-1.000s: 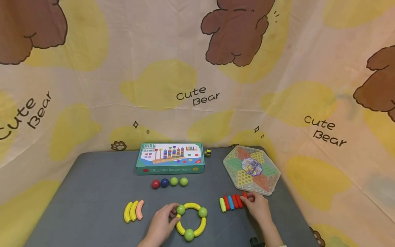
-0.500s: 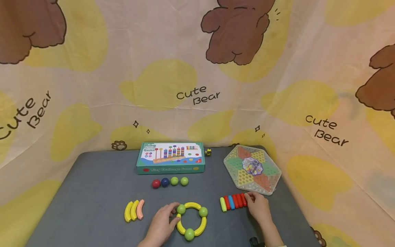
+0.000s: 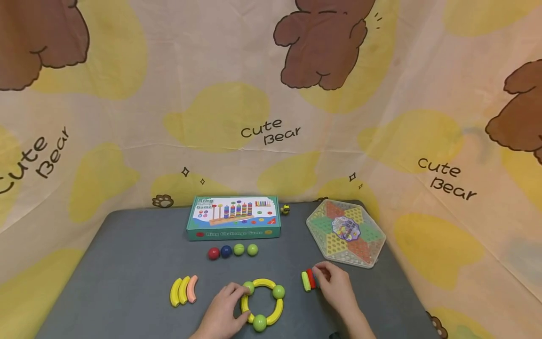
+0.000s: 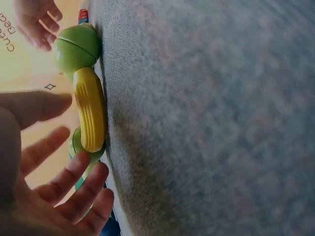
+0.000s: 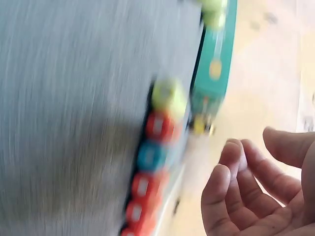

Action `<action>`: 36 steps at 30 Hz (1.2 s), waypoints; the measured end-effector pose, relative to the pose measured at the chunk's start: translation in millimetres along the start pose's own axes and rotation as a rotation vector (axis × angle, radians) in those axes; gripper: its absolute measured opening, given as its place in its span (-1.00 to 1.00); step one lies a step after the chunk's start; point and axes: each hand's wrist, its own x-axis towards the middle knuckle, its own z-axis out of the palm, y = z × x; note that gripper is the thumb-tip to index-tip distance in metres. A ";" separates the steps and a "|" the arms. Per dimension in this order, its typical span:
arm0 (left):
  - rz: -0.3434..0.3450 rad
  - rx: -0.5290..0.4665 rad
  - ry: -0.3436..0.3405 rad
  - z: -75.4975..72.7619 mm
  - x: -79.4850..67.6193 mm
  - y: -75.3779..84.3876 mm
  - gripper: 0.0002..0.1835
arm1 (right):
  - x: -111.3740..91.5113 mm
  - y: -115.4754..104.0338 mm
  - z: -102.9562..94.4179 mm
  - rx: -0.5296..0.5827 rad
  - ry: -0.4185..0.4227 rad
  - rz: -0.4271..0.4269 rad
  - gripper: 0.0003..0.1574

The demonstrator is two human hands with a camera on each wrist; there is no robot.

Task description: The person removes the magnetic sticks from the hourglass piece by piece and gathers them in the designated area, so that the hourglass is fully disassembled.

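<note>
My left hand (image 3: 226, 308) is at the left side of a ring made of yellow curved pieces (image 3: 275, 311) and green balls (image 3: 259, 323). In the left wrist view its fingers are spread loosely beside a grooved yellow curved piece (image 4: 89, 110), holding nothing. My right hand (image 3: 336, 285) hovers over a row of short rods and hides most of them in the head view. A lime rod (image 3: 306, 281) and a red rod (image 3: 311, 278) show at its left. The right wrist view, blurred, shows bent fingers with nothing between them, beside the row with its blue rod (image 5: 151, 156).
Two yellow curved pieces and a pink curved piece (image 3: 192, 289) lie at the left. Red, blue and green balls (image 3: 239, 249) line up before a Ring Challenge Game box (image 3: 234, 233). A hexagonal Chinese checkers board (image 3: 360, 223) and a small bee figure (image 3: 285, 209) are toward the back.
The red rod at the right end came flush with the row, then my right hand let go and moved left over the rods. My left hand has shifted slightly closer over the ring.
</note>
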 end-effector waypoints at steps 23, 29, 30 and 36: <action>0.028 -0.033 -0.100 2.1 2.5 -0.8 -0.69 | -20.6 -42.2 59.8 -0.145 -0.536 -0.119 -0.45; 0.026 -0.054 -0.105 3.8 6.5 -0.5 -0.75 | -21.1 -42.4 60.1 -0.154 -0.535 -0.105 -0.43; 0.027 -0.052 -0.104 4.0 6.7 -0.1 -0.75 | -21.1 -42.5 59.9 -0.152 -0.536 -0.104 -0.42; 0.031 -0.045 -0.109 3.5 6.1 1.1 -0.77 | -21.3 -41.7 60.4 -0.151 -0.548 -0.098 -0.40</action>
